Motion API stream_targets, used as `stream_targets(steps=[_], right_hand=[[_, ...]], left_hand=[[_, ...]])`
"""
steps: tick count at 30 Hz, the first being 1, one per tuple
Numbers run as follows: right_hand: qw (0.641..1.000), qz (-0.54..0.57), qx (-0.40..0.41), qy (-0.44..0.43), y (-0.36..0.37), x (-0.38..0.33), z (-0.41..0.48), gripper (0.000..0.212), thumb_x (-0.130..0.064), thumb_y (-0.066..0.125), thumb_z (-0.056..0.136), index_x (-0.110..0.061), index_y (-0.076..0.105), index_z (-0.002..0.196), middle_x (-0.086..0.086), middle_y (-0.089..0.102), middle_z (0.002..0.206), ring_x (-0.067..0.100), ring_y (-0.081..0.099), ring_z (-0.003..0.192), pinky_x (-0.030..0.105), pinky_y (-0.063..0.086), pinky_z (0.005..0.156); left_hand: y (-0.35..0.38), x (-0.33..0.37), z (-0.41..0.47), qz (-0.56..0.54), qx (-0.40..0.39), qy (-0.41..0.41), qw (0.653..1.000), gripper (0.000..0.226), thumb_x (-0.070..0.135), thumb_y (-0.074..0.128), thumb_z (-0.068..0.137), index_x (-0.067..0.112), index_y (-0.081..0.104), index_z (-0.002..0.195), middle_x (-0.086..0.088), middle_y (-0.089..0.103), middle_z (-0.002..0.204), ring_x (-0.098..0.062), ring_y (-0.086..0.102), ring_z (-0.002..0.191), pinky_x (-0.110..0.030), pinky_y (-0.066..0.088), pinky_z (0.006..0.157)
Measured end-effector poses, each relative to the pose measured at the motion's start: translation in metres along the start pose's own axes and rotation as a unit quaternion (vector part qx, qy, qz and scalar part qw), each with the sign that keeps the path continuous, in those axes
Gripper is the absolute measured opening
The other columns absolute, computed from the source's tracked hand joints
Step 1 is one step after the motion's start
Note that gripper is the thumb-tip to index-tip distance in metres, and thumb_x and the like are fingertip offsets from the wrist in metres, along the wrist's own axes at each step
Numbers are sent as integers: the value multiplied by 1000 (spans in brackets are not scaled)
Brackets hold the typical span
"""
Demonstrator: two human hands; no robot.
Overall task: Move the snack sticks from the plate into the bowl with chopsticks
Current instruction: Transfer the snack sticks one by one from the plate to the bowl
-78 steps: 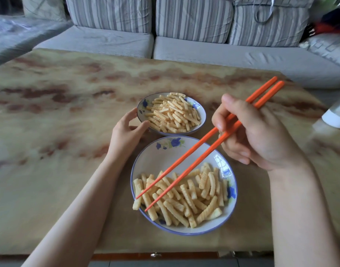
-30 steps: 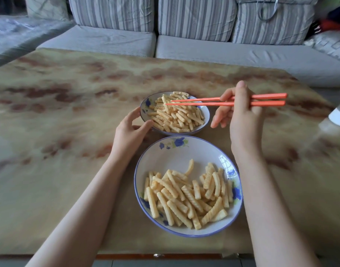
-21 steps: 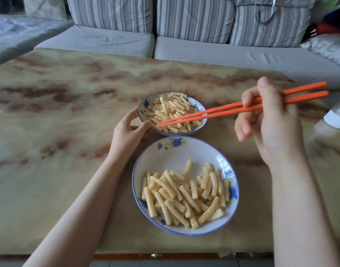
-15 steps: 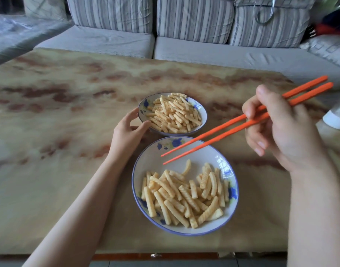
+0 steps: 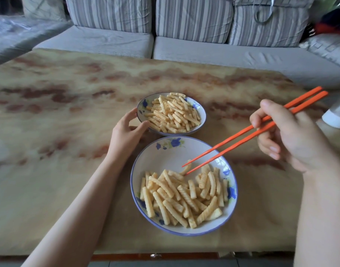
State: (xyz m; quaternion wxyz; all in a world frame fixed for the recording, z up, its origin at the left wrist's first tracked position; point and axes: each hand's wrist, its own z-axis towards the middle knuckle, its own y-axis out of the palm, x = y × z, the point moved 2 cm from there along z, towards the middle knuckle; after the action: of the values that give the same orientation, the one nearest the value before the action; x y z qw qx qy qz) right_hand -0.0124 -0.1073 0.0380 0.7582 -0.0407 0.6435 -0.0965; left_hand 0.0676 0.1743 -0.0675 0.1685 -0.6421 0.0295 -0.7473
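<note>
A white plate with a blue rim (image 5: 165,157) lies near the table's front edge, and several ridged yellow snack sticks (image 5: 184,195) fill its near half. Behind it stands a smaller blue-flowered bowl (image 5: 202,116) heaped with the same sticks. My right hand (image 5: 292,137) grips a pair of orange chopsticks (image 5: 242,135). Their tips are slightly apart over the plate, around the top of one stick that leans up from the pile. My left hand (image 5: 126,133) cups the bowl's left rim with thumb and fingers.
The marbled beige and brown table (image 5: 59,122) stretches far to the left and back. A white container (image 5: 337,114) stands at the right edge. A grey striped sofa (image 5: 184,35) runs along the far side.
My right hand has brought the chopsticks from over the bowl back down to the plate, tips lowering toward the far edge of the pile. The left hand has stayed on the bowl.
</note>
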Motion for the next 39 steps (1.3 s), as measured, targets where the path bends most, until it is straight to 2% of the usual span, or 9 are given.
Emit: stream_targets(steps=[3, 8, 12, 17, 23, 30, 32, 36, 39], right_hand=[[1000, 16, 23, -6, 2, 3, 4, 45, -29, 38, 102, -7, 45, 64, 5, 34, 42, 15, 26, 26, 18, 26, 32], [992, 91, 85, -35, 0, 4, 9, 41, -23, 36, 103, -9, 42, 65, -6, 50, 59, 10, 29, 28, 17, 26, 33], [964, 198, 168, -61, 9, 1, 14, 38, -20, 37, 103, -12, 42, 67, -8, 53, 60, 9, 31, 30, 16, 27, 36], [945, 220, 231, -77, 44, 6, 27, 41, -21, 36, 104, -13, 44, 64, -7, 49, 46, 11, 37, 29, 21, 28, 36], [972, 118, 188, -79, 77, 21, 43, 46, -30, 35, 105, -15, 50, 64, 0, 46, 36, 18, 45, 31, 25, 34, 39], [984, 88, 117, -103, 91, 30, 53, 42, -30, 36, 105, -13, 53, 71, 4, 55, 48, 18, 55, 38, 24, 36, 41], [986, 79, 100, -110, 91, 31, 53, 41, -31, 35, 105, -14, 53, 73, 6, 55, 48, 20, 57, 41, 23, 39, 43], [982, 82, 105, -134, 83, 26, 49, 39, -32, 35, 103, -11, 53, 75, 15, 56, 53, 20, 58, 42, 25, 37, 42], [981, 95, 113, -125, 72, 19, 43, 41, -32, 35, 102, -15, 54, 70, 6, 54, 43, 19, 54, 38, 25, 33, 41]], left_hand=[[0, 1, -1, -6, -1, 0, 1000, 48, 20, 66, 91, 21, 55, 138, 13, 61, 126, 15, 63, 69, -3, 45, 59], [0, 2, -2, -2, -1, -3, 1000, 46, 19, 66, 92, 20, 56, 136, 14, 63, 117, 16, 62, 66, -3, 44, 57], [0, -1, -1, -18, 0, -26, 1000, 47, 20, 67, 90, 25, 56, 135, 8, 73, 97, -8, 71, 72, -12, 53, 64], [0, -3, 0, -18, -1, -31, 999, 47, 23, 67, 90, 28, 57, 135, 1, 74, 106, -13, 73, 79, -21, 57, 72], [0, -1, -1, -18, -1, -34, 999, 46, 23, 67, 90, 28, 56, 135, 2, 73, 108, -13, 72, 79, -16, 55, 68], [0, 2, -2, -13, 0, -24, 1000, 47, 22, 66, 90, 26, 56, 136, 5, 70, 118, -15, 73, 84, -29, 58, 82], [0, 2, -3, -11, 0, -25, 1000, 47, 22, 66, 90, 27, 56, 136, 5, 71, 116, -14, 73, 83, -28, 57, 83], [-1, 4, -3, -9, 2, -22, 1000, 46, 21, 66, 91, 25, 57, 135, 11, 71, 109, -9, 71, 81, -15, 55, 72], [-1, 2, -2, -14, -1, -28, 1000, 47, 21, 66, 90, 26, 57, 136, 8, 73, 104, -12, 73, 80, -22, 57, 76]])
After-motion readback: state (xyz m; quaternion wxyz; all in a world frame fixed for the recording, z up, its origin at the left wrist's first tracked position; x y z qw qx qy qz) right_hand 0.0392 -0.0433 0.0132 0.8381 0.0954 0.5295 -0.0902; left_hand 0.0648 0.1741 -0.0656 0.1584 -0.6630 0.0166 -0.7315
